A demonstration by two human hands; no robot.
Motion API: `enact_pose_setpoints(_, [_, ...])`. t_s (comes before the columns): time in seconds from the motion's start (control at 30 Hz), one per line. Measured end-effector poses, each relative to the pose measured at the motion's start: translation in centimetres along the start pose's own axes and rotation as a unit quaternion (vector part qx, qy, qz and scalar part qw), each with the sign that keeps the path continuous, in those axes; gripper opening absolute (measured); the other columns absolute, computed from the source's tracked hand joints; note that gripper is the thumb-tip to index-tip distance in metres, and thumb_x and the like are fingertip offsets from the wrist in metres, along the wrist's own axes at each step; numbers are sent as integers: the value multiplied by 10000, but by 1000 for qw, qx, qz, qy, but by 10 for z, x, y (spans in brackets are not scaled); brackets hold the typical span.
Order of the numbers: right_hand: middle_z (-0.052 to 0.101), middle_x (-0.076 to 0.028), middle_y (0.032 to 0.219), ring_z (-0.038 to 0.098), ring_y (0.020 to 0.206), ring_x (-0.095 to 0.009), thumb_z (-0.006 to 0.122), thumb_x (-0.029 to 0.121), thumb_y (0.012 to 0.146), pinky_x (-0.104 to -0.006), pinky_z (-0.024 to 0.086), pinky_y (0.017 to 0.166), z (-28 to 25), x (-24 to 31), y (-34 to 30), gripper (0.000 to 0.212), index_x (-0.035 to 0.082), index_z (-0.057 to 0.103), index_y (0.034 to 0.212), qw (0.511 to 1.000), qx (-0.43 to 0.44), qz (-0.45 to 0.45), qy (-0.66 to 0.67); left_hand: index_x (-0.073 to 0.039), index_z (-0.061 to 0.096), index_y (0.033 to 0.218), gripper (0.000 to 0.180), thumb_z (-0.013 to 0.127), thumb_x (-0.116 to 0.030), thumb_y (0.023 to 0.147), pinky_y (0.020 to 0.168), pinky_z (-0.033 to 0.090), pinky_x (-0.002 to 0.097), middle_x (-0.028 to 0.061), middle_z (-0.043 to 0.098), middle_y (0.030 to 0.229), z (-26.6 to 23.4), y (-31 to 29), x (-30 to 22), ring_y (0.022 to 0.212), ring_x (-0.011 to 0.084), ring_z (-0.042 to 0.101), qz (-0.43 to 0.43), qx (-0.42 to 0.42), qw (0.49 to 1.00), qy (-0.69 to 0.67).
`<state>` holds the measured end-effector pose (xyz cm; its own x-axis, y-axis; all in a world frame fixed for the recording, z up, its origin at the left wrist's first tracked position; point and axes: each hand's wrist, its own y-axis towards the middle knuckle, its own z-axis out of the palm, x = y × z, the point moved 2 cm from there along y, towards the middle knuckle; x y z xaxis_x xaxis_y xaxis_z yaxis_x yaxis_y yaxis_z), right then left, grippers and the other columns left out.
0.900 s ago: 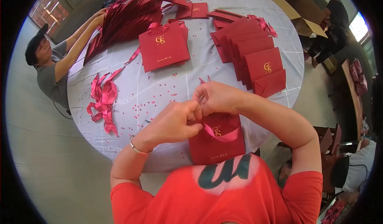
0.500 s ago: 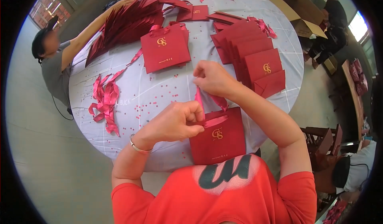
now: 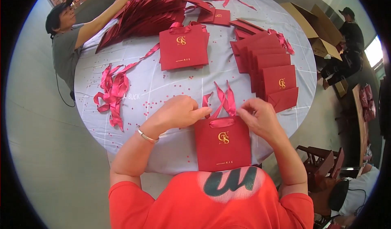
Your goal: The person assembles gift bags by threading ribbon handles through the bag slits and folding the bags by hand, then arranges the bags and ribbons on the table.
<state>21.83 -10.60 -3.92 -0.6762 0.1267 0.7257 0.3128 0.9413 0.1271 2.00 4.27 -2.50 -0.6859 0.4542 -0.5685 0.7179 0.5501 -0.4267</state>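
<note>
Here our left hand (image 3: 179, 111) and right hand (image 3: 260, 115), both half-curled, flank pink ribbon (image 3: 230, 102) on a red bag (image 3: 223, 147); any grip is unclear.

Big gold letters (image 3: 223, 137) are shining on the near red bag (image 3: 224, 150), and a tiny line of print (image 3: 225, 163) is sitting under them. The top bag in the middle pile (image 3: 184, 51) is showing the same. Gold letters are also showing on the front bag of the right row (image 3: 277, 76). White writing (image 3: 133, 96) is running across the tablecloth (image 3: 163, 149). One big dark letter (image 3: 230, 183) is curving across the red shirt (image 3: 171, 204).
</note>
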Motion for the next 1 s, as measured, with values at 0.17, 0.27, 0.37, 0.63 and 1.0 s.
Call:
enact_pose_setpoints(0.17, [634,-123,805,608,830,-323,759,216,802,-433,489,725,18,2,-7,202,31,680,827,994,-30,-99,-46,24,680,721,336,729,-283,850,535,441,265,65,622,593,19,11,1,587,60,562,59,-33,995,-76])
enact_pose_setpoints(0.27, [630,-116,829,600,840,-318,758,202,802,-427,485,729,19,-2,-8,177,43,683,825,995,-15,-90,-29,26,668,751,256,732,-202,848,548,447,245,34,646,649,30,18,1,614,51,557,69,-29,984,-163])
enact_pose_setpoints(0.37, [631,-115,822,601,826,-317,755,198,805,-424,485,733,20,-2,-8,175,41,681,823,995,-18,-95,-20,32,640,788,203,708,-149,846,574,469,261,52,662,695,40,23,10,642,85,590,68,-30,961,-267])
enact_pose_setpoints(0.63, [621,-92,810,599,790,-294,754,176,791,-411,479,691,24,-4,-12,152,47,675,810,991,-39,-131,-15,10,542,1035,147,604,-33,909,656,521,276,92,683,883,31,23,5,803,149,664,72,-64,892,-442])
enact_pose_setpoints(1.0, [609,-72,792,598,732,-257,769,165,773,-374,479,626,27,0,-13,142,62,676,801,988,-57,-143,-15,-37,500,1161,315,626,46,885,859,558,360,85,641,1060,18,32,20,930,233,678,99,31,773,-626])
